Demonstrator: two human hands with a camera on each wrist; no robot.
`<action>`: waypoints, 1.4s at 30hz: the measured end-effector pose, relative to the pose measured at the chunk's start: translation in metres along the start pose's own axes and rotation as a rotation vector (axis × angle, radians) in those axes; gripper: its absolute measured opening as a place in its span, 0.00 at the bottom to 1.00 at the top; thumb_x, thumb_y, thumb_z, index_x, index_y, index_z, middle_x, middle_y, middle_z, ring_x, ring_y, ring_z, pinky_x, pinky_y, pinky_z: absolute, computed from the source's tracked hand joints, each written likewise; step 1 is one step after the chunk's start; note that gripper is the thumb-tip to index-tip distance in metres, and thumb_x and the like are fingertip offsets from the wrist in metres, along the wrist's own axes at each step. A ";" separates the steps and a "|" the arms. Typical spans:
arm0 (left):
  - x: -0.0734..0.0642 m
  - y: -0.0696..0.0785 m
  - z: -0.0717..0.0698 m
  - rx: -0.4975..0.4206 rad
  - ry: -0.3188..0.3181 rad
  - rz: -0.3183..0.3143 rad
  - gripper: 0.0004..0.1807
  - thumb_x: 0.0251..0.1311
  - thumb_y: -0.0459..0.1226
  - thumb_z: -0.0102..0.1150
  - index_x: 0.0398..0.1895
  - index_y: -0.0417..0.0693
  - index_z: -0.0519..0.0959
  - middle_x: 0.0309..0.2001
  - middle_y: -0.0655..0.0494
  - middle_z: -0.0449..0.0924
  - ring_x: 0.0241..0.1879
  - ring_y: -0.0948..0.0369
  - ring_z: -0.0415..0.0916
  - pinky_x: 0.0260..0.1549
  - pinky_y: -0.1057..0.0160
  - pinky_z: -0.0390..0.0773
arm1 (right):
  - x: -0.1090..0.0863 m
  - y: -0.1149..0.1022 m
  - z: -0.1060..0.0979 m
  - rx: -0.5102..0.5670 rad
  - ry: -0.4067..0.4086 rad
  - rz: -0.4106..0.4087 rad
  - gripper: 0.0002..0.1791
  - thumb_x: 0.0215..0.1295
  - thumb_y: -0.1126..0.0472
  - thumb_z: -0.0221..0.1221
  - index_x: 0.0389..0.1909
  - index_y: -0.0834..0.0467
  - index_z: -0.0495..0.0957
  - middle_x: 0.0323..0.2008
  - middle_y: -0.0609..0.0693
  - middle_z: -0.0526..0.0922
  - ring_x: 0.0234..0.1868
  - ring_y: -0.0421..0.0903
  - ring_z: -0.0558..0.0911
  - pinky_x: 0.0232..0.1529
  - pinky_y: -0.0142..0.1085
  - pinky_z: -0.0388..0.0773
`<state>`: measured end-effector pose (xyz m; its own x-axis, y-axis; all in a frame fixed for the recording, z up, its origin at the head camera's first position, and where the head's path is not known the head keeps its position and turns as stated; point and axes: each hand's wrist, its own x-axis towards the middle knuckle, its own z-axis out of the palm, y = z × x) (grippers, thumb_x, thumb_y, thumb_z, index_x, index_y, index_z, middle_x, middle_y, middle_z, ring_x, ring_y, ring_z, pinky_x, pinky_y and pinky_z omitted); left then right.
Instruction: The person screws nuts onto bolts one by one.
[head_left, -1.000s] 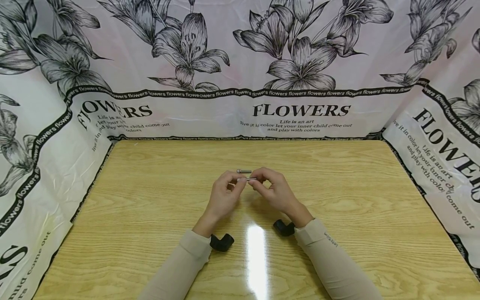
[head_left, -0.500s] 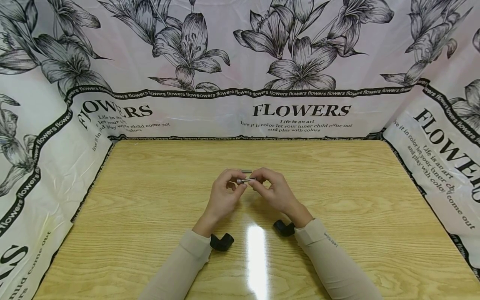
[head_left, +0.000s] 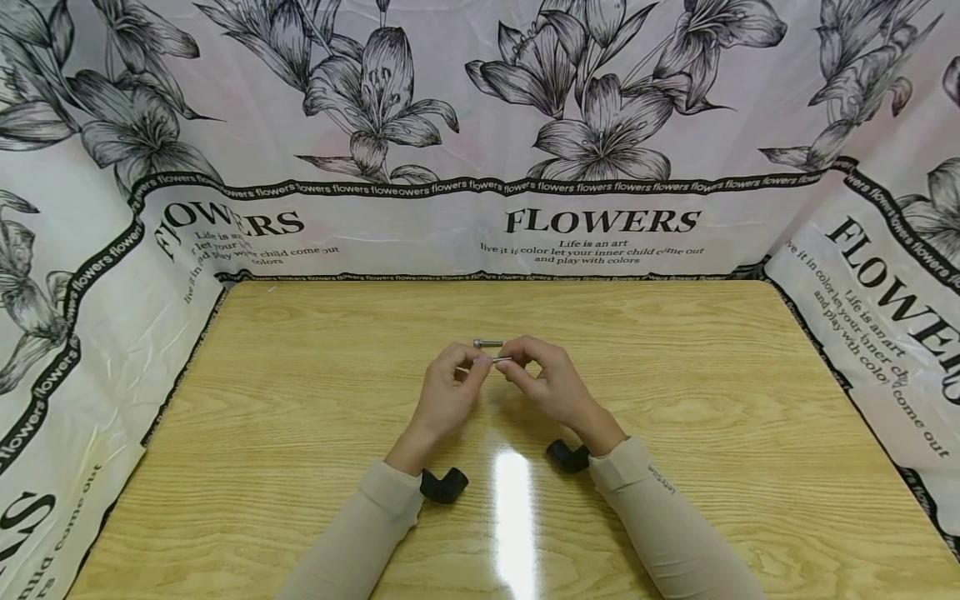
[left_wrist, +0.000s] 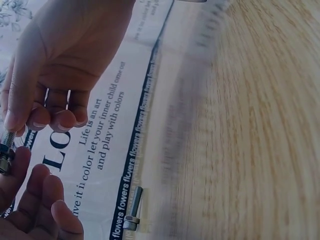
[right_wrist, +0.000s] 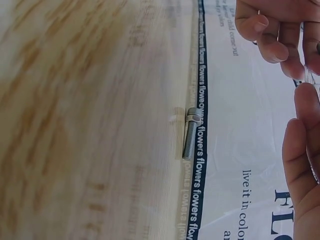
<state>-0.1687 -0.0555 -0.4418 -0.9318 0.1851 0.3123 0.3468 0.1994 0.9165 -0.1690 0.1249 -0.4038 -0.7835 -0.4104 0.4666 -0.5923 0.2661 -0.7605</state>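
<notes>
In the head view both hands meet above the middle of the table, with a metal bolt (head_left: 501, 358) lying level between them. My right hand (head_left: 551, 385) pinches the threaded shank between thumb and finger. At the other end, my left hand (head_left: 450, 387) has thumb and finger on the nut (left_wrist: 6, 151), which sits close to the bolt's head in the left wrist view. The left fingertips cover that end in the head view. Just beyond the hands, a second bolt (head_left: 488, 342) lies on its side, its own nut (right_wrist: 192, 118) near the head.
The wood-grained table (head_left: 315, 400) bears a bright light reflection in front of the hands. A black bent piece (head_left: 444, 485) shows at the left cuff and another black piece (head_left: 567, 456) at the right cuff. Flower-printed cloth (head_left: 420, 229) encloses the back and sides.
Half a second ago the left thumb and finger were spread, baring the nut and bolt head; they have closed over that end again. The right hand has kept its place.
</notes>
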 end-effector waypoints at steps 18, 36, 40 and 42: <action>-0.003 0.036 -0.007 -0.067 -0.045 0.075 0.08 0.61 0.22 0.55 0.43 0.27 0.74 0.46 0.34 0.74 0.40 0.47 0.73 0.33 0.59 0.73 | 0.000 -0.001 0.000 -0.019 0.007 0.013 0.04 0.63 0.73 0.58 0.37 0.64 0.77 0.25 0.53 0.77 0.29 0.44 0.75 0.30 0.36 0.72; -0.003 0.038 -0.008 -0.062 -0.046 0.029 0.15 0.63 0.27 0.55 0.52 0.29 0.70 0.44 0.38 0.75 0.41 0.49 0.73 0.35 0.57 0.73 | 0.000 0.001 0.000 -0.002 -0.002 -0.004 0.04 0.64 0.73 0.58 0.37 0.64 0.77 0.25 0.53 0.76 0.29 0.44 0.75 0.30 0.38 0.73; -0.003 0.037 -0.007 -0.084 -0.049 0.076 0.11 0.61 0.23 0.55 0.46 0.27 0.71 0.45 0.35 0.74 0.39 0.48 0.73 0.32 0.59 0.72 | 0.000 0.001 0.001 -0.003 0.000 -0.001 0.04 0.63 0.74 0.58 0.37 0.65 0.77 0.25 0.53 0.76 0.29 0.45 0.75 0.31 0.40 0.74; -0.003 0.037 -0.007 -0.083 -0.053 0.085 0.08 0.61 0.22 0.54 0.43 0.28 0.72 0.45 0.35 0.73 0.39 0.48 0.73 0.32 0.59 0.72 | 0.000 0.001 0.001 -0.008 0.002 -0.002 0.04 0.63 0.74 0.58 0.37 0.65 0.77 0.25 0.53 0.76 0.29 0.45 0.75 0.32 0.40 0.75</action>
<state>-0.1540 -0.0559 -0.4074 -0.8916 0.2486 0.3785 0.4125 0.1010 0.9053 -0.1693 0.1242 -0.4050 -0.7826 -0.4090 0.4693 -0.5955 0.2720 -0.7559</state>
